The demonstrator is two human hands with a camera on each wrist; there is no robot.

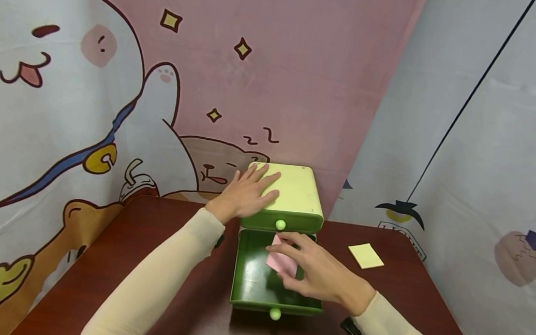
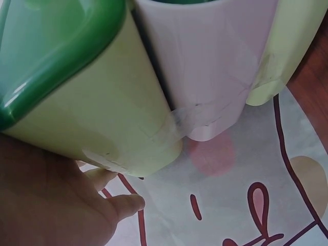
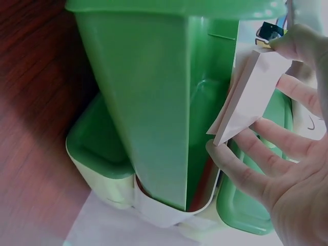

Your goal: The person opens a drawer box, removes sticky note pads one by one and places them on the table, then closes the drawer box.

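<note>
A small drawer unit [image 1: 294, 187] with a pale yellow top and green drawer fronts stands on the table. My left hand [image 1: 246, 194] rests on its top, fingers spread. Below the closed top drawer, a green drawer [image 1: 251, 288] with a round knob is pulled out toward me. Over this drawer my right hand [image 1: 323, 272] pinches a pad of pink sticky notes [image 1: 282, 263] between thumb and fingers. The right wrist view shows the pad [image 3: 259, 92] tilted, with one thin sheet splayed from its face. In the left wrist view, a pink casing [image 2: 205, 66] sits between two yellow ones.
A yellow sticky-note pad [image 1: 366, 256] lies on the dark red-brown table [image 1: 158, 263], right of the drawer unit. A cartoon-printed cloth [image 1: 301, 87] hangs behind the table and along its sides.
</note>
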